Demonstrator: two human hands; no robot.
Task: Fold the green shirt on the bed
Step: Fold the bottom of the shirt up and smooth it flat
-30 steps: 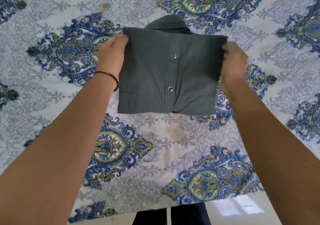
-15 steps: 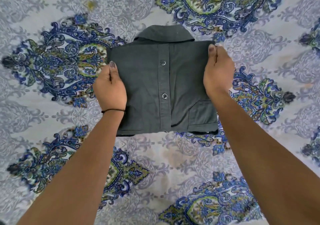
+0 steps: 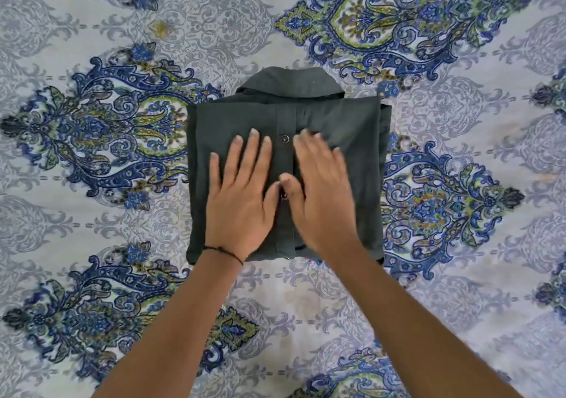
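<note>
Both hands have let go of the edges: left hand (image 3: 237,201) and right hand (image 3: 321,192) now lie flat and open, pressing the green shirt (image 3: 346,122) beneath them onto the bed (image 3: 92,15), so folding looks nearly finished.

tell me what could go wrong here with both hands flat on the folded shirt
1. The right hand is blurred, likely sweeping; a hard sweep could drag the top layer of the green shirt and crease it near the button.
2. Layers at its right edge look staggered; outward pressure might spread them.
3. The left hand presses low, leaving the collar free to rumple.
</note>
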